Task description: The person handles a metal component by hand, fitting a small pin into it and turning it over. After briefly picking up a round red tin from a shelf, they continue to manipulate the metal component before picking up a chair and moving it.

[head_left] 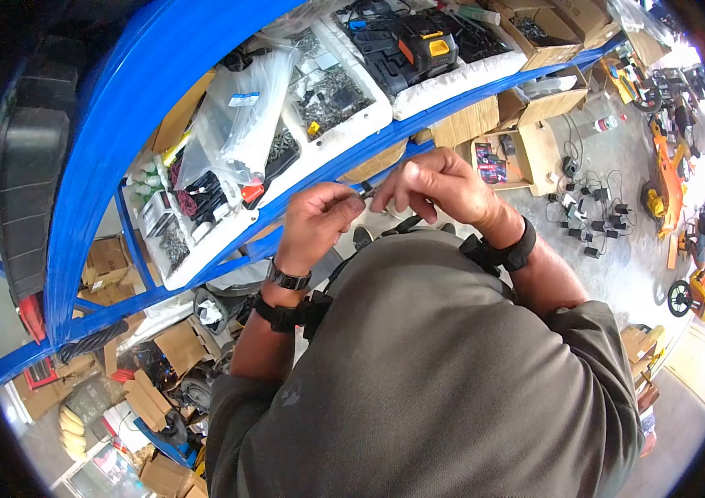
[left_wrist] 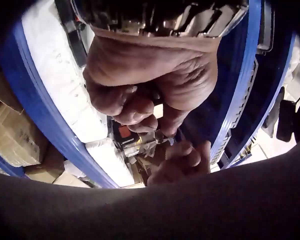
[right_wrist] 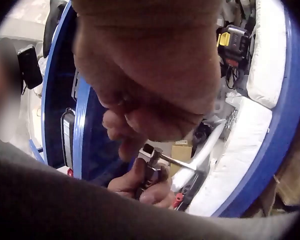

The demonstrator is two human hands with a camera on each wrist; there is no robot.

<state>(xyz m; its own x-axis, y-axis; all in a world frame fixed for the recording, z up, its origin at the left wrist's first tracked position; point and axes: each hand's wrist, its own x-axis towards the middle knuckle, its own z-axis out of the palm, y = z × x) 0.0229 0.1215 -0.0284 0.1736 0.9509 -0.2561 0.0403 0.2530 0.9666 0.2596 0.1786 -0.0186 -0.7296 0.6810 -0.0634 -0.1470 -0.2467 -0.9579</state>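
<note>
- Head view: left hand (head_left: 317,220) & right hand (head_left: 435,187) meet at chest height, just in front of the blue shelf (head_left: 344,162). The small metal part (head_left: 367,192) sits btw their fingertips, barely visible. Both grips are narrow, pinching it.
- Risk, my read: it's held in mid-air w/ only the grey shirt (head_left: 435,373) under it. If either pinch slips, it prob drops to the floor (head_left: 618,257) or into the cardboard boxes (head_left: 178,344) below, hard to find.
- Left wrist view: left hand (left_wrist: 150,75) fingers curl tight round the small metal part (left_wrist: 159,136); right hand fingertips (left_wrist: 187,157) close beneath. Little metal shows, so the hold looks thin.
- Right wrist view: a thin rod (right_wrist: 179,163) sticks out sideways from the small metal part (right_wrist: 151,155). It could snag a finger or lever the piece out if twisted hard.
- Room: shelf carries white foam trays (head_left: 444,83) w/ hardware, a black-yellow power tool (head_left: 427,46) & plastic bags (head_left: 240,124). Cables (head_left: 585,220) lie on the floor beyond. Looks like a workshop/store.
</note>
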